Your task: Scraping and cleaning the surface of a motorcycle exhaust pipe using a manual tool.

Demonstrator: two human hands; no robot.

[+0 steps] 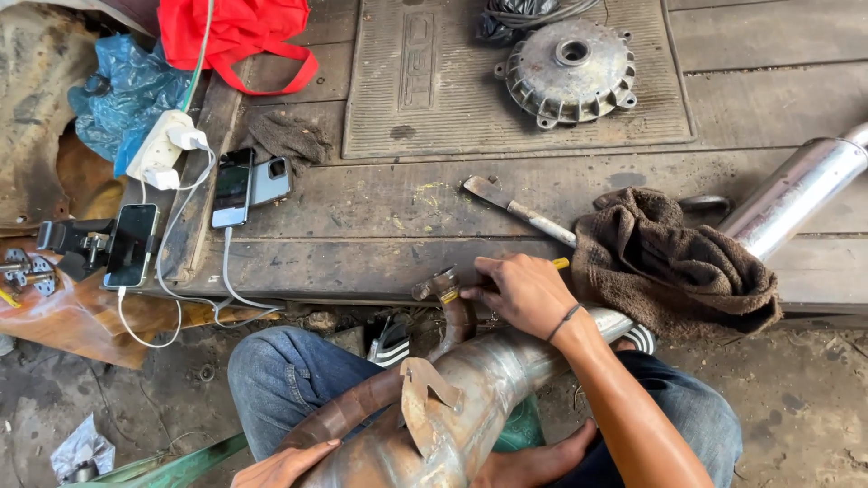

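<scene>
Seated low with a motorcycle exhaust pipe [452,398] across the knees, bottom centre of the frame, rusty bend to the left and silver body running off upper right. Looks like the cleaning/scraping stage on the pipe's neck, judging by the tool work at the flange.

Going left to right: upper left there's a blue plastic bag [127,95] and a red cloth bag [231,32], then a white power strip [163,149] with cables down to three phones [131,244] on the edge of the wooden platform [362,217]. Bottom left, the left hand [285,465] lies flat and open against the rusty bend, steadying it, not gripping anything. A ribbed rubber mat [425,81] sits upper centre with a grey brake drum [570,70] on it. Mid-frame, a putty knife [515,210] lies loose on the boards.

The right hand [520,291] is closed around a yellow-handled tool [561,264], tip hidden, pressed at the pipe's neck. I'd guess the next move needs firm pressure while the other hand keeps the pipe from rolling.

Right of that, a brown rag [674,262] is draped over the silver body. Worn grey planks, dirt floor below, an open workshop by the look of it.
</scene>
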